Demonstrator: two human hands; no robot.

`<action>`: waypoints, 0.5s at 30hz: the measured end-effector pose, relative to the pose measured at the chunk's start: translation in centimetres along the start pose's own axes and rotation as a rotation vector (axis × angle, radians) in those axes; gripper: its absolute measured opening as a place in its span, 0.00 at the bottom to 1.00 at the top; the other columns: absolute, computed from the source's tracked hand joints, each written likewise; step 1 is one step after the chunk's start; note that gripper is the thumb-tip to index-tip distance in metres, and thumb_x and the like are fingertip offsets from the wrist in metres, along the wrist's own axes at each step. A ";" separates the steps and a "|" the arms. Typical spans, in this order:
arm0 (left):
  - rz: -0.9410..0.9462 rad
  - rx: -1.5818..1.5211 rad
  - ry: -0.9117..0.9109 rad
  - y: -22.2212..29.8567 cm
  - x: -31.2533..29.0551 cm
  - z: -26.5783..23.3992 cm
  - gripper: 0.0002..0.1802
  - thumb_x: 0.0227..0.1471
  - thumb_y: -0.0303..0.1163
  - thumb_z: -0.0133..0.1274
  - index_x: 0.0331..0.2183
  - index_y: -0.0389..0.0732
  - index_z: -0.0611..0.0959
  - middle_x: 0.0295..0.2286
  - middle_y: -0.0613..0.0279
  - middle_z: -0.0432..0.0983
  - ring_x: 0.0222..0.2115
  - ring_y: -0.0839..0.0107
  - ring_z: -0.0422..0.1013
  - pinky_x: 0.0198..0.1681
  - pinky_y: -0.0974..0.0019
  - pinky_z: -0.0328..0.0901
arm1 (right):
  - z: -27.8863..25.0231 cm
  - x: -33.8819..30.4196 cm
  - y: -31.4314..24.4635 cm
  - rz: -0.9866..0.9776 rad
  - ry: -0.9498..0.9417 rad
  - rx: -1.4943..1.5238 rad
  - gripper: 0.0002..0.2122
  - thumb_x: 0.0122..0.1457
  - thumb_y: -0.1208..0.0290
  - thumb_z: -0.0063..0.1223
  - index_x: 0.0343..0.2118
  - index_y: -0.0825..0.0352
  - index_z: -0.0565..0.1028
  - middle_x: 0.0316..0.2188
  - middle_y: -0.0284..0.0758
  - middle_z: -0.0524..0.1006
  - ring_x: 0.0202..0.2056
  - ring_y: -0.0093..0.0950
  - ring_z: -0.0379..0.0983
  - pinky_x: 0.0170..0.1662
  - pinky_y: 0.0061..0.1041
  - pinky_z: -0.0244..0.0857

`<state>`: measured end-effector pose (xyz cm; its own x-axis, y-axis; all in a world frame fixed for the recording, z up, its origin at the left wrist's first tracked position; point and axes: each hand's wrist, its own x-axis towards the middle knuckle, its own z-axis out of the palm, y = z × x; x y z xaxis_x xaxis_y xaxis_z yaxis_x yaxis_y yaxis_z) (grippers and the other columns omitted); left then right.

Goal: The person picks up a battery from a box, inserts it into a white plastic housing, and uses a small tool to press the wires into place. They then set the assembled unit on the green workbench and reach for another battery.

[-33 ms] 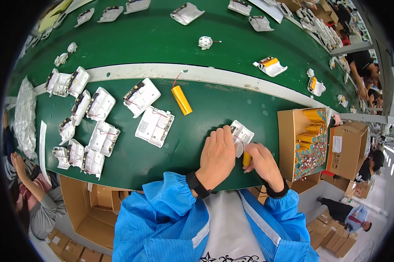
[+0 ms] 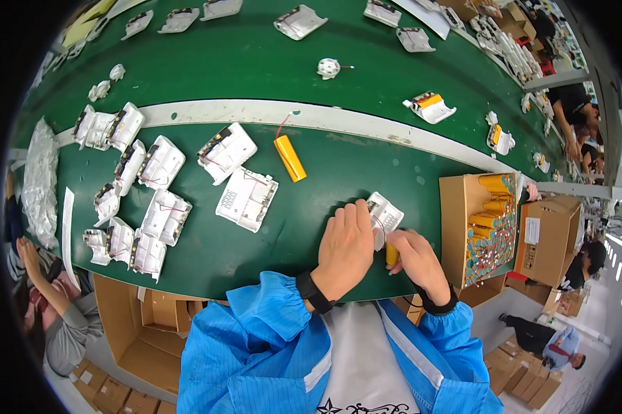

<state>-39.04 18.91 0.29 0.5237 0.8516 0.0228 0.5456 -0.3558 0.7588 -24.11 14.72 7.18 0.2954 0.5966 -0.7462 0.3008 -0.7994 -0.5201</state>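
Note:
My left hand (image 2: pixel 345 241) grips the left side of a white plastic housing (image 2: pixel 385 211) with slots in it, just above the green bench top. Its fingers cover part of the housing. Close beside it, my right hand (image 2: pixel 416 257) pinches a yellow cylindrical battery (image 2: pixel 392 254), mostly hidden under the fingers. A thin wire seems to run near the housing; its ends are hidden. Further left lies another yellow battery (image 2: pixel 290 159) with a red lead. Two white housings (image 2: pixel 247 199) rest left of that battery, one partly against the other.
A cardboard box (image 2: pixel 453 231) of yellow batteries stands to my right. Several white housings (image 2: pixel 164 217) cluster on the left near a clear plastic bag (image 2: pixel 42 183). Beyond a pale rail (image 2: pixel 242 112), a green surface carries more parts. Another person's hand (image 2: pixel 29 259) shows at far left.
The view has shifted very slightly. Both hands keep their hold on the housing and the battery.

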 end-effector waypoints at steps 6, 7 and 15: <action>0.009 0.048 0.060 0.2 -0.5 0.5 0.22 0.48 0.25 0.53 0.46 0.28 0.71 0.32 0.54 0.67 0.34 0.61 0.67 0.37 0.63 0.63 | -1.8 -1.5 -2.7 -0.161 -0.081 -0.261 0.18 0.65 0.61 0.45 0.34 0.76 0.76 0.33 0.38 0.73 0.31 0.26 0.75 0.36 0.24 0.68; 0.018 0.045 0.071 0.3 -0.5 0.6 0.22 0.48 0.25 0.53 0.46 0.28 0.71 0.32 0.54 0.67 0.34 0.61 0.67 0.37 0.63 0.63 | -2.1 -1.2 -2.8 -0.162 -0.082 -0.264 0.18 0.65 0.61 0.45 0.34 0.76 0.76 0.33 0.38 0.73 0.31 0.26 0.75 0.36 0.24 0.68; 0.014 0.046 0.086 0.2 -0.7 0.7 0.24 0.48 0.26 0.54 0.47 0.28 0.71 0.32 0.55 0.67 0.34 0.62 0.67 0.37 0.63 0.63 | -4.0 0.3 -2.4 0.067 -0.399 0.062 0.11 0.59 0.66 0.52 0.37 0.71 0.78 0.38 0.35 0.76 0.36 0.24 0.73 0.39 0.24 0.66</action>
<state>-38.88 17.97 -0.05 0.4745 0.8756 0.0900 0.5695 -0.3834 0.7271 -21.08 17.09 9.87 -0.0660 0.4788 -0.8754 0.2344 -0.8453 -0.4801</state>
